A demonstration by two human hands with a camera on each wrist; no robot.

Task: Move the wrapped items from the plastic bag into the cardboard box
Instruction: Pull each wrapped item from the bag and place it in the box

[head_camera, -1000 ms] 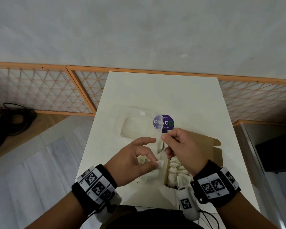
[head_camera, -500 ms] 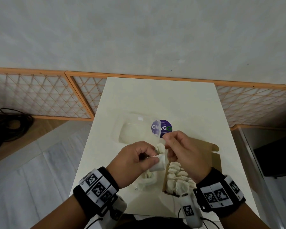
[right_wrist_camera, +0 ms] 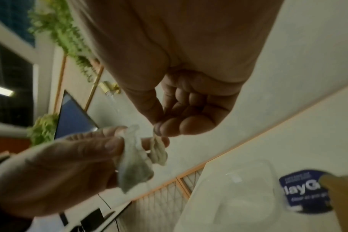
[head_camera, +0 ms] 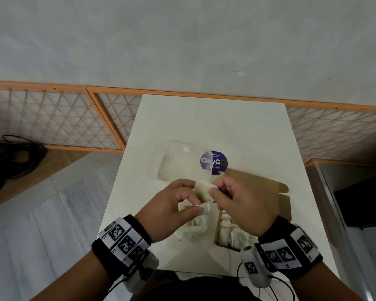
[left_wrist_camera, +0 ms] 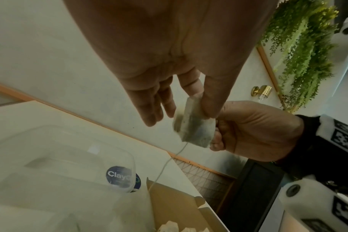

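Above the tabletop's near edge, both the left hand (head_camera: pixel 169 210) and right hand (head_camera: pixel 237 205) pinched one wrapped item (head_camera: pixel 202 190), probably passing it boxward.

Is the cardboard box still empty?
No, in the head view the cardboard box already holds a heap of white wrapped items at its near end.

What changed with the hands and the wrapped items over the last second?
The left hand lifted a wrapped item up out of the plastic bag, and the right hand closed in to pinch its upper end; both hands now hold it above the table. The cardboard box with its packed items, the clear container and the purple sticker stayed put.
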